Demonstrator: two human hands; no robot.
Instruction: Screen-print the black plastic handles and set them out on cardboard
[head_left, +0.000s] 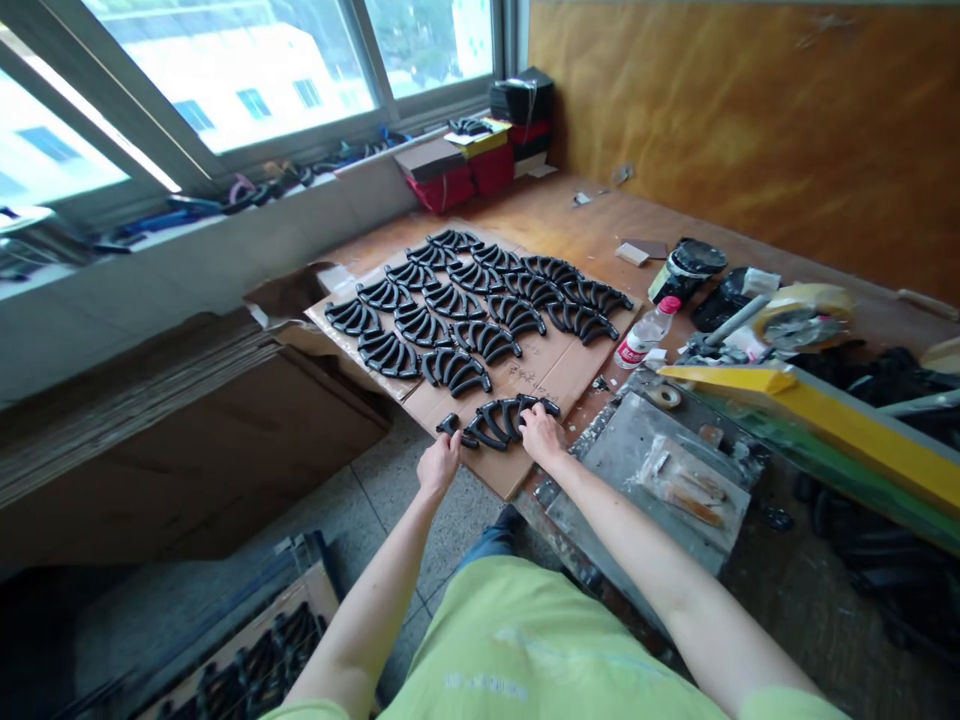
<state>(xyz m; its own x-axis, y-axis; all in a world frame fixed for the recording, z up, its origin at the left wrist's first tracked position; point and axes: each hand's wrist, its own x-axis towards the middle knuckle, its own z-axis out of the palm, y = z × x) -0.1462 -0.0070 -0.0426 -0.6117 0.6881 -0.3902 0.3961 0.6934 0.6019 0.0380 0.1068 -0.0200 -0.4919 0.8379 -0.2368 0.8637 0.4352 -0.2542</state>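
Note:
Black, glossy, curved handle-like pieces lie in fanned, nested groups on a flat cardboard sheet. Along the sheet's near edge is a shorter row of the same pieces. My left hand is closed at the left end of this row, its fingers pinching a black curved piece. At the row's right end, my right hand has its fingers closed round another black curved piece. Parts of both held pieces are hidden behind my fingers.
To the right of the sheet stand a red-capped bottle, a dark jar and tape rolls. A yellow bar lies beside a grey plate. Red boxes stand at the back, and stacked cardboard at left.

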